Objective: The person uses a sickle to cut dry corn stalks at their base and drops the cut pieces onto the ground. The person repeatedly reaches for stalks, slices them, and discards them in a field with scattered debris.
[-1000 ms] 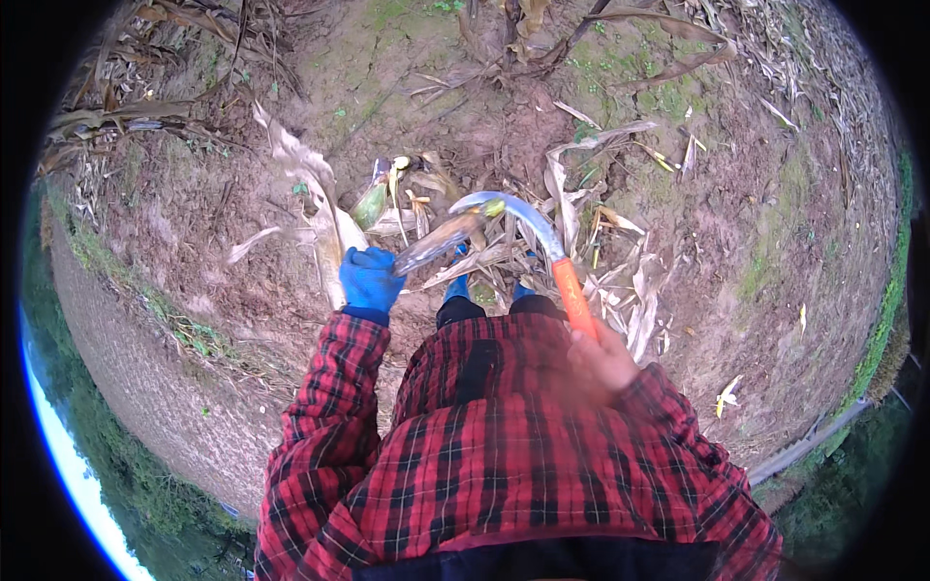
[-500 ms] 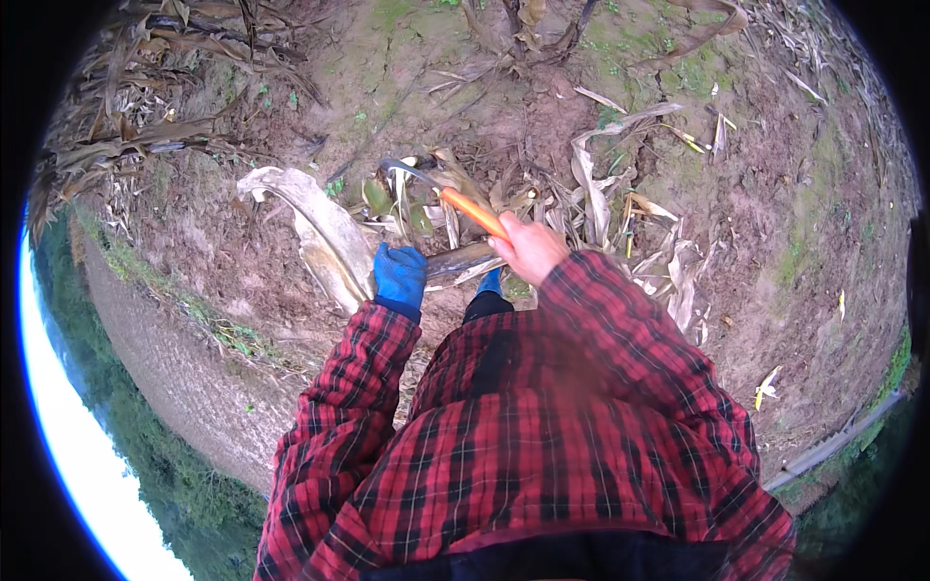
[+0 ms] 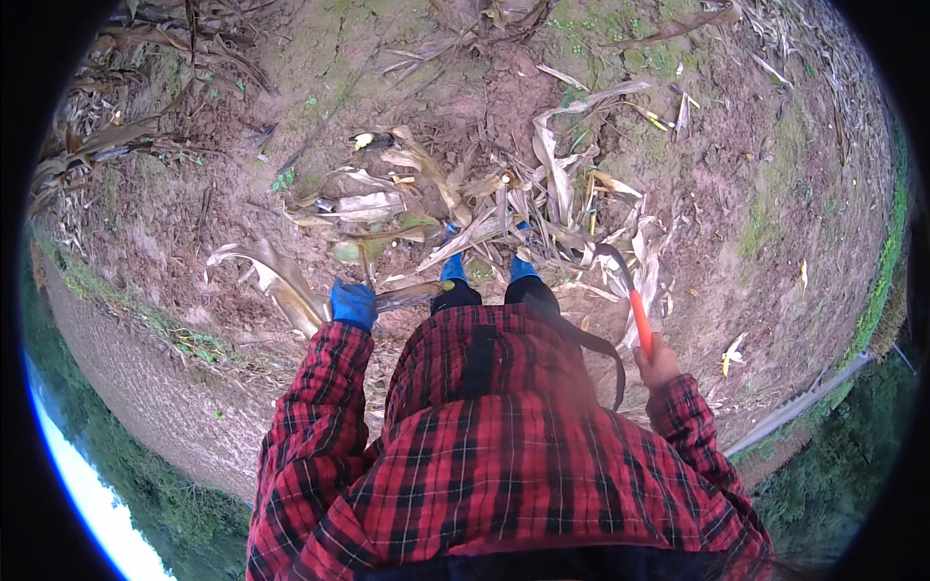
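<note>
My left hand (image 3: 354,305), in a blue glove, is closed round a dry corn stalk (image 3: 407,295). The stalk's pale cut end points right, in front of my legs, and a broad withered leaf (image 3: 274,276) spreads from the other side of the fist. Out to the right, my bare right hand (image 3: 659,363) grips a sickle (image 3: 639,315) by its orange handle. The dark curved blade points up and away from me, over dry husks on the soil.
Dry leaves and cut stalks (image 3: 484,218) litter the reddish ground just beyond my blue shoes (image 3: 453,267). A heap of withered stalks (image 3: 116,136) lies far left. A strap (image 3: 605,353) hangs at my right side. Trees (image 3: 184,494) border the field.
My right hand has swung the sickle away to the right, from above the stalk to beside my right leg. The left hand has shifted slightly left and nearer with the stalk.
</note>
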Tool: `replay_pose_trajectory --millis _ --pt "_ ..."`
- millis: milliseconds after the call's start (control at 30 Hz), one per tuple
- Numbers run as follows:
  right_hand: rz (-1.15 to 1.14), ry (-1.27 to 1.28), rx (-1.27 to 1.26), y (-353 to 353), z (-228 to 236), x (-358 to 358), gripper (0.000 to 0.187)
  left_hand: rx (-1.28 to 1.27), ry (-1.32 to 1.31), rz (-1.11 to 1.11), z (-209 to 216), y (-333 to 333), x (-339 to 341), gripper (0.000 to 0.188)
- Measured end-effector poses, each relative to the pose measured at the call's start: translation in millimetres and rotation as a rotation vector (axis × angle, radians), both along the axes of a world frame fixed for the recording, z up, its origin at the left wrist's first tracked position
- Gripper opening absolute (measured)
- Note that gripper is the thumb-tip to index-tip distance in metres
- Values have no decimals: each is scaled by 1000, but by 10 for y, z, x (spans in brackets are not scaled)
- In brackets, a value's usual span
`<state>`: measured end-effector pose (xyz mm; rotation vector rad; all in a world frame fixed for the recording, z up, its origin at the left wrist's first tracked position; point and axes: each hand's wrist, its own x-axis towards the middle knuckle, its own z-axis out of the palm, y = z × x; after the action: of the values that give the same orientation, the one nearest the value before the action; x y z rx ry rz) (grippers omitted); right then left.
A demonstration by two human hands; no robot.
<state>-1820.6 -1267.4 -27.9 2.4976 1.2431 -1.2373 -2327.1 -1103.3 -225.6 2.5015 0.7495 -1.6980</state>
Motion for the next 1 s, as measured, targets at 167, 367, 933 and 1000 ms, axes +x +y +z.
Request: replay_pose_trajectory --millis 167,367,933,1000 --pt "-857 486 122 238 -538 -330 22 47 -613 563 518 462 1835 87" --pt "-1157 765 24 737 -1488 -791 21 -56 -693 1040 249 1168 2679 95" --pt "-1561 675 -231 -885 -1267 -752 23 -231 -390 1743 -457 985 1912 38" --pt "-1492 477 -201 -952 -1680 -517 22 -189 -381 1149 -731 581 1500 66"
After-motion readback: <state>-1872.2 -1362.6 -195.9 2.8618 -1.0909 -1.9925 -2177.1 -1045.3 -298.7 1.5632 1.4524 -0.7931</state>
